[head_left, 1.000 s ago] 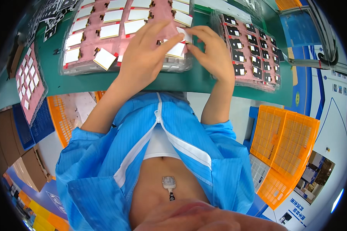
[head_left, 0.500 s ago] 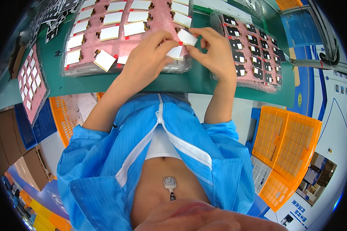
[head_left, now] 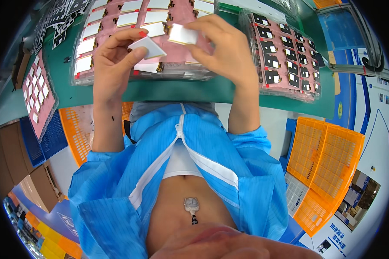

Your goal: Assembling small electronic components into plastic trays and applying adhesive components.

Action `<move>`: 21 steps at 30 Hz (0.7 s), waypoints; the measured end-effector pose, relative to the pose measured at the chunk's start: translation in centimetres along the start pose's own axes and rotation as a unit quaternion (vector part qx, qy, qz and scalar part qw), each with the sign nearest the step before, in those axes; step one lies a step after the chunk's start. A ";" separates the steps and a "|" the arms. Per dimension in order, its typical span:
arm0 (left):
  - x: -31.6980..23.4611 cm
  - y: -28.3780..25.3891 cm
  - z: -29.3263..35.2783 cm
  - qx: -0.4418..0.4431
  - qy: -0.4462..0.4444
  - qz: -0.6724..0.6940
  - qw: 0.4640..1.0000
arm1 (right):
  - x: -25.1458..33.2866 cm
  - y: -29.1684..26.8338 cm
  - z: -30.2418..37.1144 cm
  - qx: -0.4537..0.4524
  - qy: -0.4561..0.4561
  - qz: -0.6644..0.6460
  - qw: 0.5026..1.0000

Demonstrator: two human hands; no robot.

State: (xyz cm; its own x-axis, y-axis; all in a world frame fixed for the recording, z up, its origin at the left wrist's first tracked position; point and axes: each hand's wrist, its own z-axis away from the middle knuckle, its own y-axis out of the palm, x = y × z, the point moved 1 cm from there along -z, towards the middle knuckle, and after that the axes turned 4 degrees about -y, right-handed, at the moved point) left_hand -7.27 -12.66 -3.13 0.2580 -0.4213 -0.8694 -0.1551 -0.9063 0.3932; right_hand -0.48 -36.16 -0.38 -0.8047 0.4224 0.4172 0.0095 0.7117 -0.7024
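My left hand [head_left: 114, 60] is closed on a white flat panel [head_left: 149, 47], pinched between thumb and fingers and tilted, with a red tab at its upper corner. To its right, my right hand [head_left: 224, 47] holds another white flat panel [head_left: 182, 34] by its right edge, above the tray; a dark connector shows at its left end. Both panels are apart from each other. Below them lies the pink-lined clear tray [head_left: 181, 56], filled with rows of similar panels with red tabs and dark connectors. One such panel [head_left: 147, 67] lies just under my left hand's piece.
On the right stands a second tray [head_left: 285, 88] of black-and-white pieces. A smaller pink tray [head_left: 43, 110] with white pieces juts over the table's left edge. Black cut-out sheets [head_left: 60, 26] lie at the back left. Orange crates [head_left: 322, 155] stand below right of the green table [head_left: 203, 93].
My left hand has moved left and now holds a panel; the tilted panel that lay there is no longer visible in its place. My right hand has carried its panel leftward.
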 end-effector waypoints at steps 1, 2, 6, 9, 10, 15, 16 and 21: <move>0.2 0.1 -0.2 0.002 -0.001 -0.001 1.000 | 0.1 0.6 -0.2 0.020 -0.026 0.024 0.999; 0.5 0.3 -0.5 0.009 0.003 -0.078 0.997 | 0.1 1.1 -0.3 0.030 -0.022 0.029 0.999; 1.8 1.9 -1.2 0.009 0.018 -0.245 0.969 | -2.2 0.7 0.2 -0.034 0.017 -0.096 0.995; 2.6 2.1 -1.3 0.001 -0.013 -0.254 0.967 | -5.1 0.2 0.2 -0.053 0.084 0.031 0.995; 2.9 2.0 -1.3 -0.004 -0.016 -0.260 0.966 | -6.1 0.5 0.1 -0.056 0.085 0.034 0.994; 2.5 1.9 -1.4 -0.013 0.016 -0.245 0.969 | -6.6 1.0 -0.8 0.020 0.079 0.124 0.989; 2.4 1.5 -1.3 -0.058 -0.004 -0.208 0.976 | -6.2 1.2 -0.7 0.020 0.079 0.123 0.989; 1.8 0.0 -2.1 -0.118 -0.087 0.126 0.981 | -5.0 1.4 -0.4 0.004 0.098 0.128 0.987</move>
State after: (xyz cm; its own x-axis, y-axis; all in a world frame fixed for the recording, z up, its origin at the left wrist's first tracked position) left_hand -4.77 -13.47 -4.11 0.0697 -0.6391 -0.7660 0.0370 -0.7657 0.6422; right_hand 3.82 -37.00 -3.22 -0.6460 0.6887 0.3292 0.1921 0.5640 -0.8031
